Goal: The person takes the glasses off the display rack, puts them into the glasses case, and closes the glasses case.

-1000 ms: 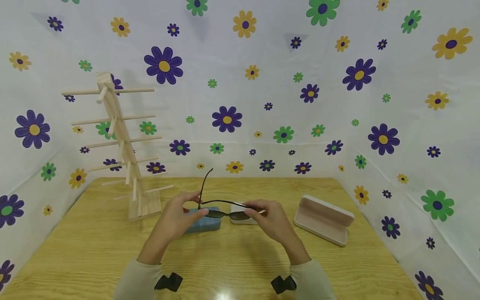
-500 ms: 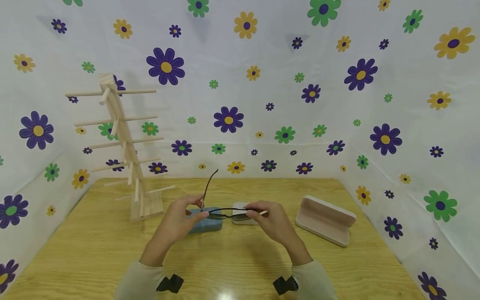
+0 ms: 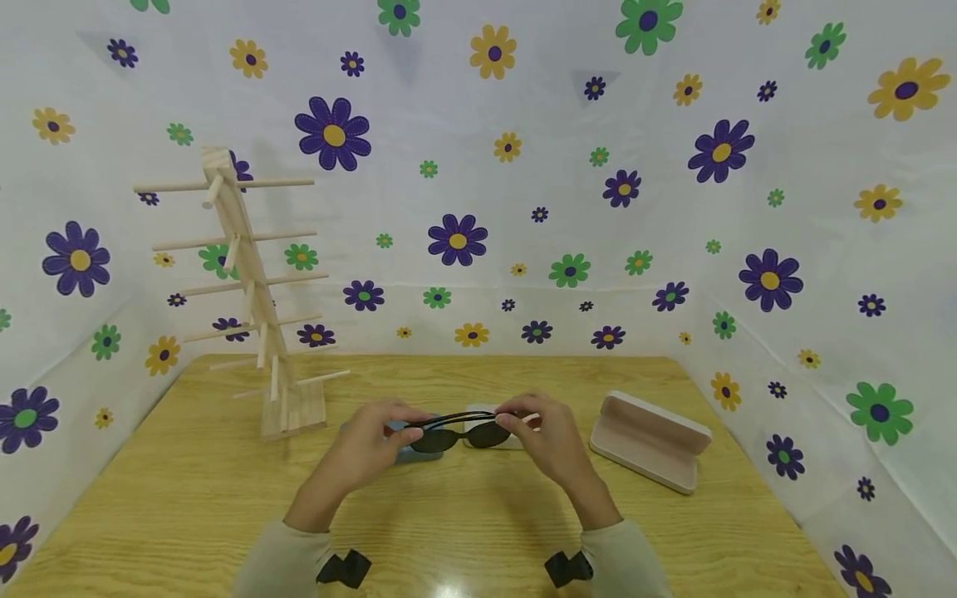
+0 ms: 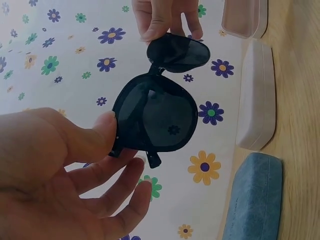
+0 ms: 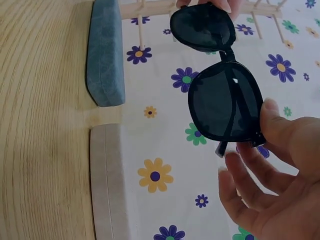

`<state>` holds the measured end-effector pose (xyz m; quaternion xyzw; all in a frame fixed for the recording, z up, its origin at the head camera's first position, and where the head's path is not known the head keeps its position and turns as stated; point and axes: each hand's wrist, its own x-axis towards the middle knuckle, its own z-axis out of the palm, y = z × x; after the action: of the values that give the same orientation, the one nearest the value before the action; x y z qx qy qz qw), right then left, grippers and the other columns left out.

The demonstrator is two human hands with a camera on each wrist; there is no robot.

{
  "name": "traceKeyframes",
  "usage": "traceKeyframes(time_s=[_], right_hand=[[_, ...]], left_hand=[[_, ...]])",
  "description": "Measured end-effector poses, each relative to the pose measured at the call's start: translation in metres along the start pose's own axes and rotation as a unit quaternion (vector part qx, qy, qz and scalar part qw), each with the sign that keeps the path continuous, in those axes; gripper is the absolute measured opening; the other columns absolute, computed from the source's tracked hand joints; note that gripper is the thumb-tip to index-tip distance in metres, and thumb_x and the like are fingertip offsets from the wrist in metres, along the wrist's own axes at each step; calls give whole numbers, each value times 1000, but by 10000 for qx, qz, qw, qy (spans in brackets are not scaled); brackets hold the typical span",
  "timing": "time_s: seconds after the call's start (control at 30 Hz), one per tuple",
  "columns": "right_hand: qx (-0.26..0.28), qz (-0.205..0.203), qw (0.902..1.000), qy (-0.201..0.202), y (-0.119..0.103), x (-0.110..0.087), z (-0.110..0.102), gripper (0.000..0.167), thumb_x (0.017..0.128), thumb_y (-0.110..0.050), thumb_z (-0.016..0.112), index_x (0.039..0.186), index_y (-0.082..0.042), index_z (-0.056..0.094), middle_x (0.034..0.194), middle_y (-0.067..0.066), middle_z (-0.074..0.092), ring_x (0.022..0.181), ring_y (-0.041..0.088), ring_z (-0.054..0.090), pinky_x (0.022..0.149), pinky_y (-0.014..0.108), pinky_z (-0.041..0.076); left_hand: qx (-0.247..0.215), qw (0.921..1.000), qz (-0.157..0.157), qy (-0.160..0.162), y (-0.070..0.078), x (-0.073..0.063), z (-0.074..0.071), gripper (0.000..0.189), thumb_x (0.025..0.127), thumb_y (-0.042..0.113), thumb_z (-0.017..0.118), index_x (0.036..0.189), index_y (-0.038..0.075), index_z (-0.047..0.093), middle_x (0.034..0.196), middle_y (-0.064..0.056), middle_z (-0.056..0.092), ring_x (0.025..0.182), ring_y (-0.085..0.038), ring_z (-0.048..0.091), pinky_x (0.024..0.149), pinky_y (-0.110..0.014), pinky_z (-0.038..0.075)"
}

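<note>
Dark-lensed black sunglasses [image 3: 489, 434] hang above the table, held between both hands, with their temples folded behind the lenses. My left hand [image 3: 366, 444] pinches one end of the frame between thumb and fingers; the left wrist view shows its other fingers loosely bent below the near lens. At the opposite end, my right hand [image 3: 552, 438] pinches the frame near the hinge, its thumb on the front edge. Behind the sunglasses lie a blue glasses case [image 4: 255, 197] and a pale closed glasses case [image 4: 257, 95], both partly hidden in the head view.
On the right of the wooden table [image 3: 478, 515] lies an open glasses case [image 3: 646, 444] with a pinkish inside. At the left stands a wooden display rack [image 3: 238, 220] with several pegs sticking out. Flower-printed white cloth [image 3: 389, 199] encloses the back and sides.
The temple that stuck up by my left hand has folded down behind the lenses. My left fingers moved inward along the frame, and the lenses tilted to face me more.
</note>
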<state>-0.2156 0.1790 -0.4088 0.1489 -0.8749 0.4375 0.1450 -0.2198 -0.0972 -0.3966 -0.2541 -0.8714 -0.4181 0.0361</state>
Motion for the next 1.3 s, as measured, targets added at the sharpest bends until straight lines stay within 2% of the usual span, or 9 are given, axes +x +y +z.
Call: traceKeyframes(time_s=[0.13,0.23,0.37,0.5,0.63,0.73,0.9,1.13,1.3], right_hand=[[-15,23,10000,90,2,1,0,8,95,-19,75,99,-13,80,101,4,78,95,22,72,79,32,61],[140,113,9998,-31,6,0,-3,12,97,-19,73,101,-10,79,98,7,79,87,20,75,74,30,62],[514,317,9977,-315,12,-2,-10,17,98,-20,72,103,-6,77,98,14,79,80,16,75,69,28,63],[423,404,9970,-498,18,-4,-22,18,98,-20,71,105,-5,77,101,15,78,80,14,76,69,30,64],[103,293,9979,-568,24,-7,-37,18,99,-16,68,109,-3,76,103,16,78,79,15,76,71,34,64],[-56,196,9984,-531,30,-9,-49,17,100,-10,67,111,-1,76,104,18,77,79,16,77,71,31,64],[-12,279,9980,-569,40,-16,-70,21,101,-5,63,117,5,73,109,23,75,80,17,77,72,30,64],[248,316,9980,-489,55,-26,-99,23,101,0,61,119,10,70,111,28,72,79,11,76,70,24,63],[151,320,9990,-279,67,-38,-115,24,102,2,58,121,12,69,116,33,71,79,2,74,71,25,63]], left_hand=[[79,9999,123,-10,0,0,1,22,100,7,65,118,7,78,113,-7,76,98,-21,69,79,-27,55],[105,9998,169,-75,0,2,1,22,102,9,63,119,8,78,115,-9,76,102,-24,70,80,-31,57],[-165,9996,84,-230,-2,6,3,24,104,13,61,121,8,77,121,-12,75,110,-30,71,85,-39,61],[-506,9979,10,-395,-8,15,9,25,104,14,61,123,6,76,124,-15,75,114,-33,70,90,-44,61],[-604,9969,-49,-511,-7,28,21,27,105,16,61,126,7,75,127,-12,74,117,-32,69,94,-46,59],[-658,9960,-76,-595,-3,38,32,28,105,14,61,129,8,73,130,-11,73,117,-30,68,96,-48,58],[-727,9944,101,-766,4,51,52,28,104,10,60,129,5,72,130,-13,72,116,-31,68,94,-46,59],[-1097,9901,193,-856,13,71,79,27,101,2,62,127,3,73,127,-17,72,104,-30,72,75,-27,60],[-1391,9860,-78,-914,18,82,100,25,100,6,66,124,3,73,117,-19,74,90,-31,76,68,-24,61]])
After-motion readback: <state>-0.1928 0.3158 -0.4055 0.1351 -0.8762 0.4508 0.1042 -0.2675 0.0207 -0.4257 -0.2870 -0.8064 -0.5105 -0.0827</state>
